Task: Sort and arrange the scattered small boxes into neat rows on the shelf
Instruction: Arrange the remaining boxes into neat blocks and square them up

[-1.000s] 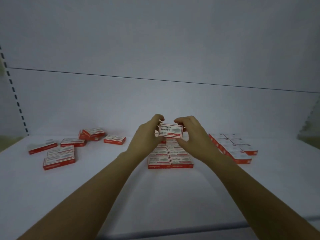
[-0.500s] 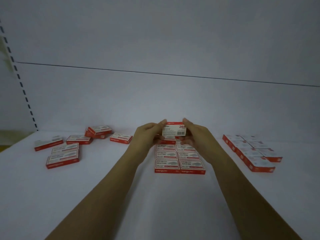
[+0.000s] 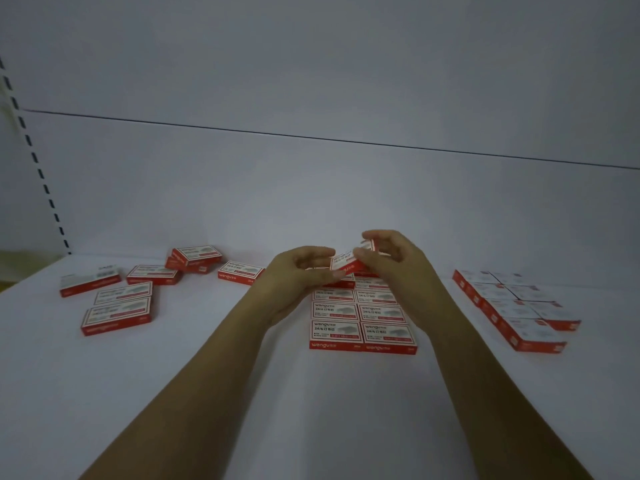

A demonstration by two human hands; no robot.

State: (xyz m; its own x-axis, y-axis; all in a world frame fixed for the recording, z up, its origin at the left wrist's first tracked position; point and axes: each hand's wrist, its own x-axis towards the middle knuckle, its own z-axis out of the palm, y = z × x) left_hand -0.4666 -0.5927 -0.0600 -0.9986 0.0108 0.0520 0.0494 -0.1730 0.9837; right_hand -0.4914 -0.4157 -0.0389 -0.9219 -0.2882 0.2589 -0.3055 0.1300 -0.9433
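Observation:
Both hands hold one small red and white box [image 3: 348, 259] above the far end of a neat two-column block of boxes [image 3: 362, 315] in the middle of the white shelf [image 3: 242, 393]. My left hand [image 3: 294, 275] grips its left end, my right hand [image 3: 391, 261] its right end. The held box is tilted, its right end higher. The block's farthest boxes are hidden behind my hands. Several loose boxes [image 3: 117, 311] lie scattered on the left, two of them stacked [image 3: 194, 258].
A second neat two-column block of boxes [image 3: 519, 306] lies on the right of the shelf. The white back panel [image 3: 311, 188] rises behind everything, with a slotted upright [image 3: 38, 168] at the far left.
The held box has gone from upright and facing me to tilted and nearly flat, lower over the far end of the middle block. The view has shifted slightly left.

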